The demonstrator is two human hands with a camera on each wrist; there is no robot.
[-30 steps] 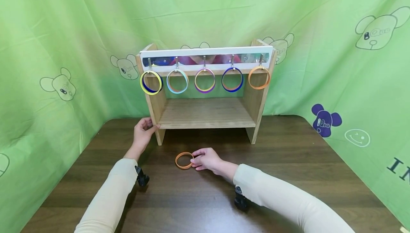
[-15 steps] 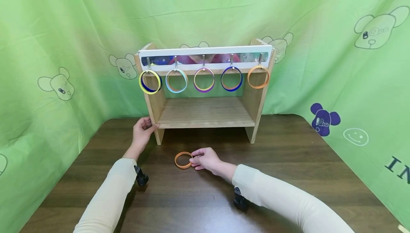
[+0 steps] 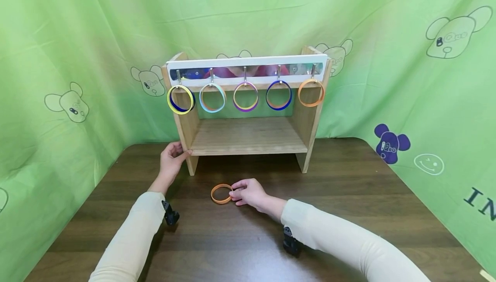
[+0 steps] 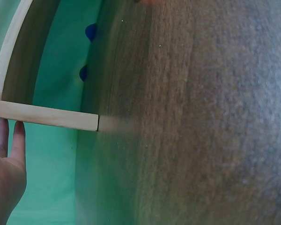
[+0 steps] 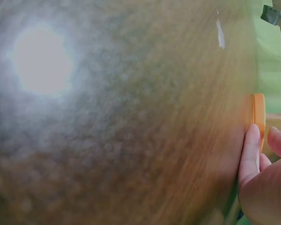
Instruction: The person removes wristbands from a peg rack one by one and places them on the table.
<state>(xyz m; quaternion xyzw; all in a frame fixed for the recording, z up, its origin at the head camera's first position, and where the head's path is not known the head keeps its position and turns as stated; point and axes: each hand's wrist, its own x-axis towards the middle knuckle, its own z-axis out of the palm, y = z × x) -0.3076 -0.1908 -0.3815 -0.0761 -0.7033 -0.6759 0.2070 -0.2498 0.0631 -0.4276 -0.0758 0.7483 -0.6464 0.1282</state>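
My right hand (image 3: 251,194) pinches an orange ring (image 3: 221,202) at its right side, low over the table in front of the shelf. In the right wrist view, the ring (image 5: 259,110) appears nearly edge-on between a finger and the thumb. At the left, my left hand (image 3: 170,161) holds the side panel of a wooden shelf (image 3: 249,137), its thumb at the front edge and other fingers behind the panel. The left wrist view has several fingers (image 4: 18,140) against the panel (image 4: 51,116).
Along the top, a white rail (image 3: 248,60) carries several metal hooks. From them hang a yellow ring (image 3: 169,101), a light-blue ring (image 3: 212,110), a purple ring (image 3: 246,109), a blue ring (image 3: 279,108) and another orange ring (image 3: 309,105). A green curtain (image 3: 248,15) surrounds the brown table (image 3: 217,247).
The whole head view has shifted slightly. Both hands keep their places, the left on the shelf's side and the right on the orange ring.
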